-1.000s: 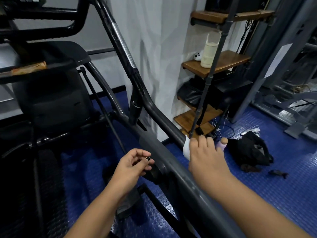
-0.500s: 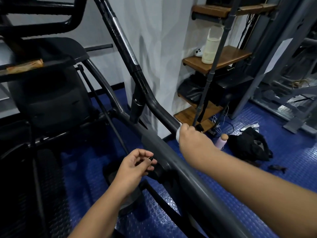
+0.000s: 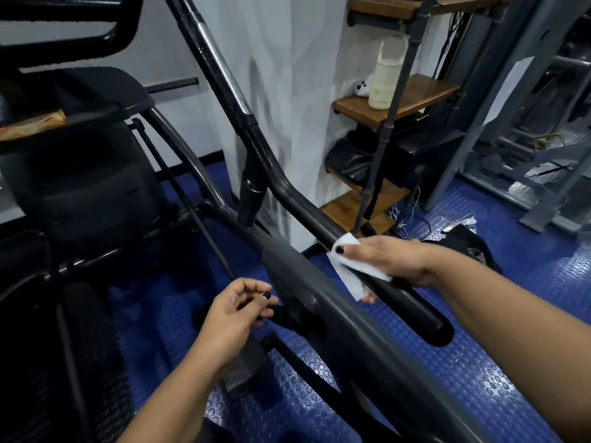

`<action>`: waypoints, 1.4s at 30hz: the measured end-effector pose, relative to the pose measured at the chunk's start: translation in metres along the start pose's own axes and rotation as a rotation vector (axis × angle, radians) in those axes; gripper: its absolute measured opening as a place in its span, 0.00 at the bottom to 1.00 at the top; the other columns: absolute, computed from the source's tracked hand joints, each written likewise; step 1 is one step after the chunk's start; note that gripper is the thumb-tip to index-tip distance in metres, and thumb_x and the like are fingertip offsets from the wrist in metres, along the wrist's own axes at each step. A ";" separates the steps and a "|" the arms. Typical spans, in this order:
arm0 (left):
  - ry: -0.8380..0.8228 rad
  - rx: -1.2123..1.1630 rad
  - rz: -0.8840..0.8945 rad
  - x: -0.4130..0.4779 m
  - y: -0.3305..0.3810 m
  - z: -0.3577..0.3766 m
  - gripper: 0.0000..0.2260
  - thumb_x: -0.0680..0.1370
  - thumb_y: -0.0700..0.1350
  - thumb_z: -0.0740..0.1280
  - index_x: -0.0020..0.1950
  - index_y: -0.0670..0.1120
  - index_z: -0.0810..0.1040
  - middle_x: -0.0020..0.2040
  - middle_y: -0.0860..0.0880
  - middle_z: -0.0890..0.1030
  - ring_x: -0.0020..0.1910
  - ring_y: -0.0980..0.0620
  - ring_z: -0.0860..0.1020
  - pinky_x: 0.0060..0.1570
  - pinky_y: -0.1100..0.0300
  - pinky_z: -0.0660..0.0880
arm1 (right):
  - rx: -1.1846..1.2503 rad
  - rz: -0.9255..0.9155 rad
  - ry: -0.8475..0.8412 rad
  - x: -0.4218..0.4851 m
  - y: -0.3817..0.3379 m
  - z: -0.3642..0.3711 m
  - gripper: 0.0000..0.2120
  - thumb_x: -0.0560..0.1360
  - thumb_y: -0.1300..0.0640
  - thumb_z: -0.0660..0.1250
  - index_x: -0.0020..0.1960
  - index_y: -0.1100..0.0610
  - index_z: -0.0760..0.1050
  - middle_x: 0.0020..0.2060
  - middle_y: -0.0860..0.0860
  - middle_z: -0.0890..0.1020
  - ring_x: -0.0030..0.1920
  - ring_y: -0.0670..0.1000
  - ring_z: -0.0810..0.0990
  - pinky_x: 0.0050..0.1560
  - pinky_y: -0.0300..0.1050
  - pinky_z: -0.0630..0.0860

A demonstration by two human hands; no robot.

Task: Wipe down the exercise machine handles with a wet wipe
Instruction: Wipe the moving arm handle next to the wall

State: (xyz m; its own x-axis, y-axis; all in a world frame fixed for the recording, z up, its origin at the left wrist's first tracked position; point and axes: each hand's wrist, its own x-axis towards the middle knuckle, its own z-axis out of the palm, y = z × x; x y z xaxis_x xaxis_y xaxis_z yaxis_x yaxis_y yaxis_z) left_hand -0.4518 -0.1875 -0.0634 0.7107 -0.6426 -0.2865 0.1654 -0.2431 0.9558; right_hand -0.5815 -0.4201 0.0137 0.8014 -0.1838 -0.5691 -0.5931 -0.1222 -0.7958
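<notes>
Near right, right hand (image 3: 388,257) grips wipe (image 3: 353,271) round handle (image 3: 412,302) — left hand (image 3: 232,314) loose, empty; wipe could bunch, missing patches.

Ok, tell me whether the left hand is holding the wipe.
No, the right hand grips the white wipe round the black handle; the left hand holds none.

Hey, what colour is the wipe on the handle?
White. The head view shows the wipe wrapped over the black handle, held by the right hand.
</notes>
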 end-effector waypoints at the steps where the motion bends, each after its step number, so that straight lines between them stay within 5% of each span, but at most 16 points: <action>1: -0.005 0.003 0.000 0.001 0.000 0.001 0.05 0.80 0.37 0.64 0.52 0.43 0.78 0.45 0.46 0.86 0.38 0.55 0.81 0.38 0.63 0.74 | 0.008 0.007 0.016 -0.007 0.005 0.001 0.24 0.75 0.41 0.64 0.49 0.63 0.71 0.33 0.59 0.83 0.33 0.55 0.82 0.36 0.45 0.81; 7: -0.056 0.002 0.002 0.009 0.004 0.007 0.05 0.80 0.37 0.64 0.52 0.44 0.78 0.45 0.45 0.85 0.37 0.55 0.80 0.39 0.62 0.74 | -0.298 0.043 0.272 -0.036 0.032 0.010 0.23 0.75 0.37 0.65 0.51 0.58 0.71 0.39 0.56 0.83 0.38 0.56 0.81 0.49 0.57 0.80; 12: -0.070 -0.005 0.000 0.018 0.006 0.009 0.05 0.80 0.37 0.64 0.52 0.44 0.78 0.44 0.46 0.85 0.37 0.54 0.80 0.42 0.58 0.74 | -0.657 0.098 0.503 -0.064 0.042 0.037 0.19 0.78 0.38 0.59 0.47 0.53 0.61 0.37 0.49 0.74 0.35 0.47 0.74 0.33 0.45 0.69; 16: -0.084 -0.005 0.003 0.023 0.007 0.012 0.05 0.80 0.36 0.64 0.53 0.44 0.78 0.45 0.45 0.85 0.38 0.54 0.80 0.44 0.56 0.74 | -0.916 -0.010 0.732 -0.074 0.052 0.060 0.15 0.78 0.44 0.63 0.47 0.49 0.57 0.38 0.43 0.69 0.37 0.47 0.70 0.36 0.44 0.65; 19: -0.082 -0.006 -0.005 0.028 0.005 0.012 0.05 0.80 0.36 0.64 0.52 0.44 0.78 0.45 0.45 0.85 0.38 0.54 0.80 0.44 0.55 0.74 | -1.097 -0.072 0.814 -0.064 0.064 0.067 0.22 0.63 0.60 0.79 0.48 0.56 0.69 0.37 0.48 0.70 0.33 0.50 0.71 0.26 0.43 0.66; 22: -0.090 -0.001 -0.010 0.032 0.003 0.013 0.05 0.80 0.37 0.64 0.52 0.44 0.78 0.45 0.46 0.85 0.38 0.54 0.81 0.44 0.55 0.75 | -1.180 -0.076 0.868 -0.050 0.062 0.065 0.25 0.52 0.69 0.79 0.44 0.59 0.71 0.33 0.51 0.70 0.28 0.49 0.62 0.22 0.40 0.54; 24: -0.102 0.005 -0.012 0.034 0.002 0.014 0.05 0.80 0.37 0.64 0.52 0.45 0.78 0.45 0.46 0.86 0.39 0.54 0.81 0.44 0.56 0.75 | -1.214 -0.024 0.856 -0.040 0.050 0.064 0.24 0.55 0.67 0.79 0.44 0.59 0.70 0.32 0.51 0.70 0.26 0.48 0.57 0.24 0.37 0.45; 26: -0.113 0.008 -0.012 0.034 0.002 0.016 0.05 0.80 0.37 0.64 0.52 0.45 0.78 0.45 0.46 0.86 0.39 0.53 0.81 0.44 0.56 0.75 | -1.252 0.029 0.791 -0.031 0.035 0.059 0.18 0.71 0.60 0.73 0.50 0.56 0.63 0.37 0.48 0.68 0.26 0.47 0.57 0.24 0.40 0.47; 28: -0.125 0.013 -0.008 0.033 0.002 0.018 0.05 0.80 0.37 0.64 0.53 0.44 0.78 0.46 0.46 0.86 0.39 0.53 0.81 0.43 0.58 0.75 | -1.013 0.039 0.614 -0.022 0.017 0.046 0.14 0.79 0.53 0.64 0.49 0.55 0.58 0.37 0.48 0.69 0.28 0.47 0.64 0.26 0.43 0.57; 31: -0.137 0.012 -0.001 0.031 0.003 0.021 0.05 0.81 0.37 0.64 0.52 0.44 0.78 0.46 0.46 0.86 0.39 0.53 0.81 0.41 0.59 0.74 | -0.670 0.025 0.396 -0.009 -0.003 0.021 0.15 0.79 0.46 0.64 0.46 0.53 0.61 0.38 0.49 0.73 0.35 0.47 0.74 0.35 0.44 0.69; 33: -0.142 0.011 0.003 0.029 0.003 0.022 0.05 0.81 0.37 0.64 0.52 0.45 0.78 0.46 0.46 0.86 0.40 0.53 0.81 0.41 0.58 0.74 | -0.405 0.000 0.259 -0.002 -0.003 0.010 0.14 0.78 0.46 0.66 0.44 0.54 0.66 0.36 0.51 0.78 0.31 0.47 0.79 0.34 0.39 0.74; 35: -0.142 0.009 0.008 0.028 0.002 0.021 0.05 0.81 0.37 0.64 0.52 0.45 0.78 0.45 0.46 0.86 0.39 0.53 0.81 0.41 0.57 0.74 | -0.163 -0.044 0.102 -0.001 0.002 0.004 0.17 0.80 0.46 0.64 0.44 0.61 0.74 0.34 0.56 0.82 0.33 0.53 0.81 0.38 0.46 0.78; 39: -0.147 0.018 0.023 0.025 0.002 0.022 0.05 0.81 0.37 0.64 0.52 0.45 0.78 0.45 0.47 0.86 0.40 0.53 0.81 0.42 0.57 0.74 | -0.045 -0.039 0.088 -0.017 0.019 0.001 0.30 0.79 0.38 0.59 0.49 0.67 0.77 0.35 0.62 0.82 0.36 0.58 0.81 0.41 0.48 0.79; 42: -0.144 0.015 0.029 0.023 0.002 0.023 0.06 0.80 0.37 0.64 0.52 0.45 0.78 0.45 0.46 0.85 0.39 0.53 0.81 0.41 0.57 0.73 | 0.025 -0.010 0.063 -0.036 0.036 0.004 0.31 0.78 0.35 0.58 0.38 0.62 0.79 0.32 0.63 0.80 0.32 0.58 0.80 0.39 0.48 0.77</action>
State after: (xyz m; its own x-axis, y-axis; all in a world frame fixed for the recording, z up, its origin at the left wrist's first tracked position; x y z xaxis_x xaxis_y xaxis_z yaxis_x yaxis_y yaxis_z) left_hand -0.4509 -0.2194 -0.0692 0.6089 -0.7470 -0.2668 0.1359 -0.2331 0.9629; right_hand -0.6314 -0.4140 0.0049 0.8006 -0.2435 -0.5474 -0.5821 -0.1000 -0.8069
